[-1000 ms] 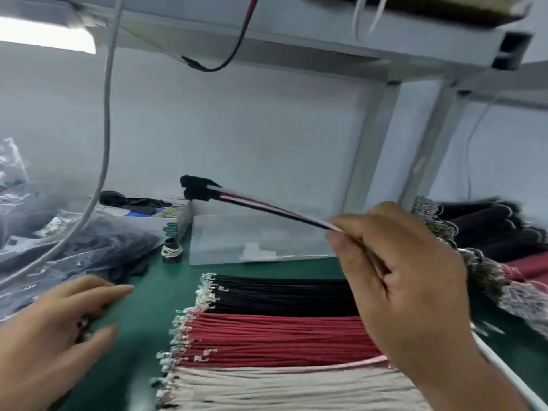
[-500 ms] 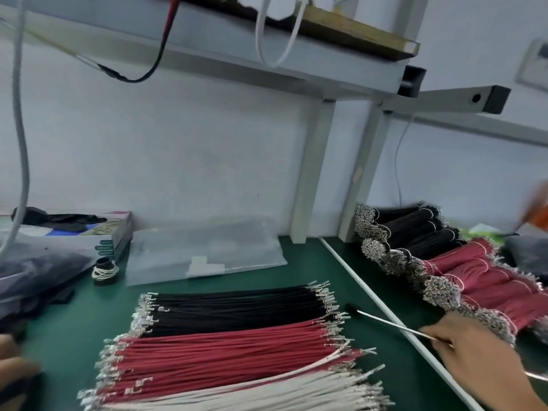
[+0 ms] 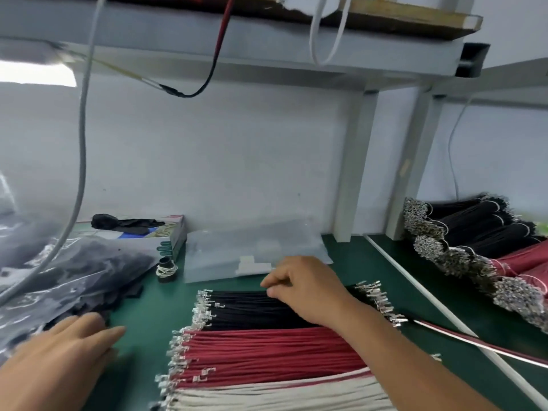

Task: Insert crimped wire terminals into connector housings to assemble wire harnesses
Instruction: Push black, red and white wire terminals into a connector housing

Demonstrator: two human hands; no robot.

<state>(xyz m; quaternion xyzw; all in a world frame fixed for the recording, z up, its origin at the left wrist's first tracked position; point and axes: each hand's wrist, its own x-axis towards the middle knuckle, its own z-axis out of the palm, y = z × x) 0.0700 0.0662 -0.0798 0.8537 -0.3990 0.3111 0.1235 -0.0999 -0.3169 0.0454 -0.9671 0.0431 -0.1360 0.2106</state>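
Note:
Three flat rows of crimped wires lie on the green mat: black wires point(image 3: 255, 307), red wires point(image 3: 267, 351) and white wires point(image 3: 281, 396), with metal terminals at both ends. My right hand point(image 3: 305, 287) is over the black row, its bent fingertips pinching at a black wire near the row's far edge. My left hand point(image 3: 59, 360) hovers low at the left with straight fingers, beside a plastic bag of dark housings point(image 3: 74, 280), and holds nothing. An assembled harness point(image 3: 474, 345) of thin white and red wires lies on the mat to the right.
Tied bundles of black and red wires point(image 3: 474, 247) are stacked at the right, beyond a white rail point(image 3: 415, 283). A clear plastic bag point(image 3: 252, 250), a small box point(image 3: 166, 238) and a spool with rubber bands point(image 3: 166, 269) sit at the back. Cables point(image 3: 80, 143) hang from the shelf.
My right hand laid the harness down at the right, then moved left onto the black wires. My left hand has come back into view beside the housing bag. The view swung left.

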